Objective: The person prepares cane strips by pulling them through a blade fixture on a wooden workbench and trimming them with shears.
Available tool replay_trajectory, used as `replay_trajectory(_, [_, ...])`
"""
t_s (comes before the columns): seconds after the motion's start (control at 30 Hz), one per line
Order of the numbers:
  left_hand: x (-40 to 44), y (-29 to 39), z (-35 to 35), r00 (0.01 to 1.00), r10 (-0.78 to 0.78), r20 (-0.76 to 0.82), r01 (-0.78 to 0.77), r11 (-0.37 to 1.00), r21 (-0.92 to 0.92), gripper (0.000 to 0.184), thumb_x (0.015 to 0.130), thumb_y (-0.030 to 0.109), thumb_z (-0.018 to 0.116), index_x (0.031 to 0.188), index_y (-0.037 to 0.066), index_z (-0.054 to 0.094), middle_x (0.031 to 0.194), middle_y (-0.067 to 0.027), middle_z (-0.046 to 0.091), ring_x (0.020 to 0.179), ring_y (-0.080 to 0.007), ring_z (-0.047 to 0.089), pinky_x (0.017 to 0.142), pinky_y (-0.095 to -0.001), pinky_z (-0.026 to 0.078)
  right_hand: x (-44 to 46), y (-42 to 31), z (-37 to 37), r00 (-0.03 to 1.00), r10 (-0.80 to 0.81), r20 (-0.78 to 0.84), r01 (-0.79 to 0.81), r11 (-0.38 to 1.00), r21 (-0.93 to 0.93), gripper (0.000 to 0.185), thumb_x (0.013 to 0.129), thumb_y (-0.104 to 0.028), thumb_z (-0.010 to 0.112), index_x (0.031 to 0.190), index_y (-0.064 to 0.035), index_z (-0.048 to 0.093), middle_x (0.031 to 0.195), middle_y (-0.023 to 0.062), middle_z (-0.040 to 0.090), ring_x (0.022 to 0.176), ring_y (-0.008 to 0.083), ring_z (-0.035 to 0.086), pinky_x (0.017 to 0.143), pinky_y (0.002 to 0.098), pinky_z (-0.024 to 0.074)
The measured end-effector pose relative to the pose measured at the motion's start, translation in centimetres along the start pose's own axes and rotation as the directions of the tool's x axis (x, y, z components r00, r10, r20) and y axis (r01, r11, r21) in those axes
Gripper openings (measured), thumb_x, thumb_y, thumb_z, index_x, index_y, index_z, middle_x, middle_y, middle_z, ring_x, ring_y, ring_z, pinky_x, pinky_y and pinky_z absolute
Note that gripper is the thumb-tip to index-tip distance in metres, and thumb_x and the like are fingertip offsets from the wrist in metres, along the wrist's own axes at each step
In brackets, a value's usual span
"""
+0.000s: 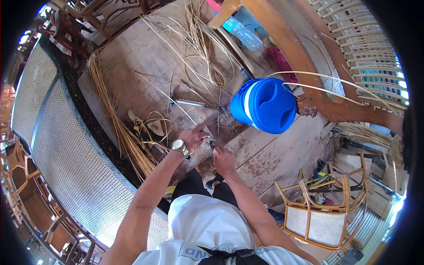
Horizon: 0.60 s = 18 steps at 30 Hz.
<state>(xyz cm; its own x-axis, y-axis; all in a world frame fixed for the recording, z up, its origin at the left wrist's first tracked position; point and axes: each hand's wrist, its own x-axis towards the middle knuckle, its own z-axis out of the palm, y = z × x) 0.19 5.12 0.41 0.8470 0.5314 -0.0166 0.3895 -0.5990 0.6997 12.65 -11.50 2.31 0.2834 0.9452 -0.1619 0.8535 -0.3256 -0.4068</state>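
Note:
My left hand [194, 138], with a watch [180, 146] on its wrist, reaches over the work surface, its fingers bent around something small that I cannot make out. Close on its right, my right hand [224, 160] is closed, fingertips pressed together near the same small dark item. Beyond the hands lie a metal tool [190, 103] and a few loose strands. A blue bucket [269, 106] with a lid stands to the upper right. Left of my hands are yellow-handled cutters [140, 128] and a long bundle of cane strips [117, 119].
Woven cane panels [75, 145] in a dark frame run along the left. Coiled cane [212, 73] and a plastic bottle [247, 37] lie at the top. A wooden chair frame [287, 39] fills the upper right. A small rattan chair [324, 216] lies at the lower right.

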Motion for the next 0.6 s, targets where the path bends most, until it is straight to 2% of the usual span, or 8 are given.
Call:
replay_trajectory(0.07, [0.9, -0.3, -0.6, 0.978, -0.011, 0.207, -0.015, 0.992, 0.123, 0.025, 0.077, 0.018, 0.062, 0.101, 0.025, 0.066, 0.096, -0.0038, 0.057, 0.083, -0.0263, 0.064, 0.066, -0.0384, 0.054, -0.1, 0.5, 0.6, 0.996, 0.037, 0.082, -0.034, 0.999, -0.037, 0.017, 0.078, -0.009, 0.057, 0.095, -0.0094, 0.058, 0.089, 0.0086, 0.062, 0.081, 0.0291, 0.064, 0.070, 0.0417, 0.0507])
replay_trajectory(0.2, [1.1, -0.3, -0.6, 0.981, 0.020, 0.193, -0.058, 0.979, 0.195, 0.017, 0.080, 0.024, 0.060, 0.096, 0.023, 0.067, 0.088, -0.0057, 0.063, 0.075, -0.0279, 0.065, 0.061, -0.0406, 0.052, -0.1, 0.5, 0.6, 0.997, 0.021, 0.078, -0.015, 0.996, -0.084, 0.015, 0.079, -0.009, 0.055, 0.094, -0.0101, 0.059, 0.089, 0.0078, 0.063, 0.080, 0.0282, 0.064, 0.069, 0.0413, 0.0507])
replay_trajectory(0.27, [0.9, 0.4, -0.8, 0.977, -0.044, 0.208, 0.000, 0.979, 0.206, 0.016, 0.083, 0.026, 0.058, 0.096, 0.023, 0.066, 0.086, -0.0066, 0.064, 0.074, -0.0281, 0.065, 0.061, -0.0411, 0.053, 0.0, 0.0, -0.2, 0.999, 0.029, -0.022, -0.030, 0.999, -0.026, 0.006, 0.082, -0.013, 0.053, 0.081, -0.0100, 0.058, 0.082, 0.0100, 0.061, 0.075, 0.0288, 0.062, 0.066, 0.0414, 0.0493])
replay_trajectory(0.4, [0.8, 2.3, 0.2, 0.974, -0.155, 0.168, 0.121, 0.973, 0.198, 0.015, 0.086, 0.030, 0.055, 0.093, 0.020, 0.064, 0.074, -0.0088, 0.065, 0.070, -0.0298, 0.065, 0.059, -0.0428, 0.052, -0.2, 0.7, 0.6, 0.998, 0.012, 0.054, -0.007, 0.996, -0.090, 0.010, 0.084, -0.012, 0.053, 0.092, -0.0100, 0.059, 0.089, 0.0084, 0.063, 0.078, 0.0286, 0.064, 0.069, 0.0421, 0.0499])
replay_trajectory(0.47, [0.2, 1.6, 1.9, 0.983, -0.141, 0.118, 0.115, 0.973, 0.201, 0.017, 0.088, 0.032, 0.054, 0.089, 0.017, 0.063, 0.076, -0.0088, 0.065, 0.070, -0.0308, 0.065, 0.057, -0.0430, 0.052, -0.2, 0.5, 0.5, 0.990, 0.110, 0.086, -0.109, 0.994, -0.011, 0.010, 0.089, -0.016, 0.052, 0.093, -0.0101, 0.060, 0.090, 0.0100, 0.063, 0.079, 0.0311, 0.064, 0.069, 0.0434, 0.0492])
replay_trajectory(0.5, [0.1, 1.8, 2.1, 0.984, -0.154, 0.089, 0.135, 0.972, 0.194, 0.018, 0.088, 0.032, 0.054, 0.092, 0.017, 0.062, 0.076, -0.0088, 0.065, 0.070, -0.0311, 0.065, 0.057, -0.0429, 0.052, -0.3, 0.6, 0.6, 0.990, 0.112, 0.087, -0.112, 0.994, -0.011, 0.010, 0.089, -0.016, 0.052, 0.093, -0.0101, 0.060, 0.090, 0.0100, 0.063, 0.079, 0.0311, 0.064, 0.069, 0.0434, 0.0492])
replay_trajectory(0.57, [-0.2, 2.1, 2.3, 0.984, -0.169, 0.061, 0.156, 0.970, 0.187, 0.019, 0.088, 0.032, 0.055, 0.094, 0.016, 0.062, 0.077, -0.0088, 0.065, 0.069, -0.0313, 0.065, 0.057, -0.0428, 0.052, -0.5, 0.7, 0.7, 0.988, 0.151, 0.038, -0.155, 0.978, 0.141, 0.014, 0.090, -0.020, 0.052, 0.094, -0.0082, 0.060, 0.084, 0.0136, 0.064, 0.076, 0.0352, 0.063, 0.066, 0.0455, 0.0490])
replay_trajectory(0.6, [-0.4, 2.2, 2.5, 0.985, -0.166, 0.057, 0.147, 0.958, 0.246, 0.019, 0.088, 0.032, 0.054, 0.097, 0.016, 0.061, 0.078, -0.0090, 0.064, 0.070, -0.0314, 0.065, 0.057, -0.0429, 0.052, -0.7, 0.9, 1.1, 0.988, 0.151, 0.040, -0.155, 0.978, 0.141, 0.014, 0.090, -0.020, 0.052, 0.094, -0.0082, 0.060, 0.084, 0.0136, 0.064, 0.076, 0.0352, 0.063, 0.066, 0.0455, 0.0490])
